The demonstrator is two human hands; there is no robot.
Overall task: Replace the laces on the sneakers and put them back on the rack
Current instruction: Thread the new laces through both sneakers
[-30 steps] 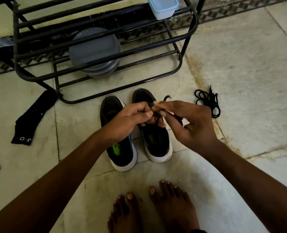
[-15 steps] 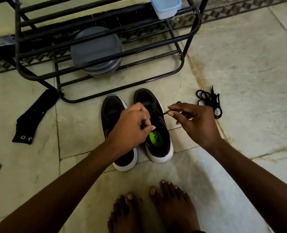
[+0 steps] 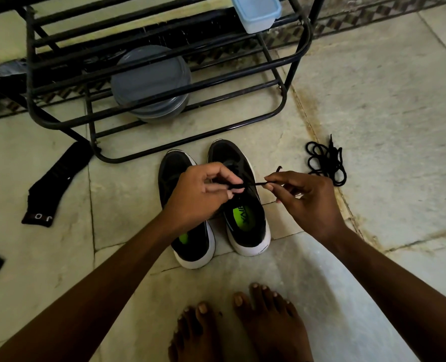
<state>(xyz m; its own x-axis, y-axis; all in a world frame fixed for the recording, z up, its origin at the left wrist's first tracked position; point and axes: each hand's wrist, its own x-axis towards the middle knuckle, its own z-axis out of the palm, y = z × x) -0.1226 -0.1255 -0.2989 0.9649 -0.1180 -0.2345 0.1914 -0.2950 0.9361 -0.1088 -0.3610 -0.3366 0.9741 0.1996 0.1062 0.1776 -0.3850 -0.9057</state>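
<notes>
What I see of the person through the head camera is all bare: the left forearm [image 3: 99, 291] and right forearm [image 3: 399, 278] are uncovered up to the edges of my view. The left hand [image 3: 198, 194] and right hand [image 3: 308, 202] are slim and long-fingered, nails cut short. The left foot [image 3: 198, 335] and right foot [image 3: 271, 322] are unshod, toenails short too.
</notes>
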